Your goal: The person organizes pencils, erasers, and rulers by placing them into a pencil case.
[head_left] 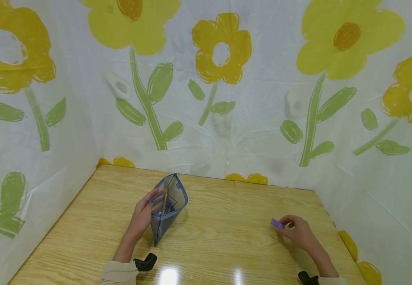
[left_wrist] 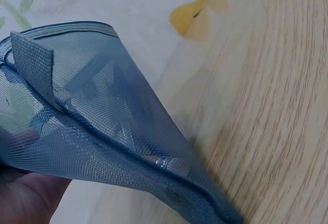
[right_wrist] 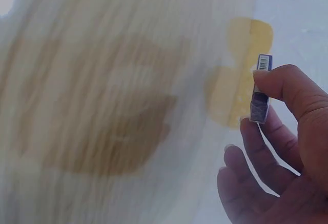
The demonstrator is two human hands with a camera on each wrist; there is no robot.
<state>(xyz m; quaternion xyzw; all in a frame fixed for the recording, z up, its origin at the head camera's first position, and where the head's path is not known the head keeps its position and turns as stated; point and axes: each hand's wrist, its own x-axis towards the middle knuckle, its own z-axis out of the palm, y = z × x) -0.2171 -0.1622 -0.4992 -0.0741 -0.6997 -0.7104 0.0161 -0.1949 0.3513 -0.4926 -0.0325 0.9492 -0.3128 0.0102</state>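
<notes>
My left hand [head_left: 142, 217] holds a blue mesh zip pouch [head_left: 163, 223] above the left part of the table, with its mouth gaping upward. Inside the pouch lie several slim items, seen dimly through the mesh [left_wrist: 118, 96] in the left wrist view. A fabric tab [left_wrist: 35, 62] sticks out at the pouch's end. Over the right side of the table, my right hand [head_left: 297, 231] pinches a small purple block [head_left: 277, 224] between thumb and fingertips. The right wrist view shows a barcode on this block [right_wrist: 262, 62]; its exact kind I cannot tell.
A wooden table [head_left: 220, 237] stretches below both hands. White cloth with yellow flowers [head_left: 227, 130] hangs along the back and both sides, meeting the table's edges. Black straps with mounts [head_left: 145, 262] sit at both wrists.
</notes>
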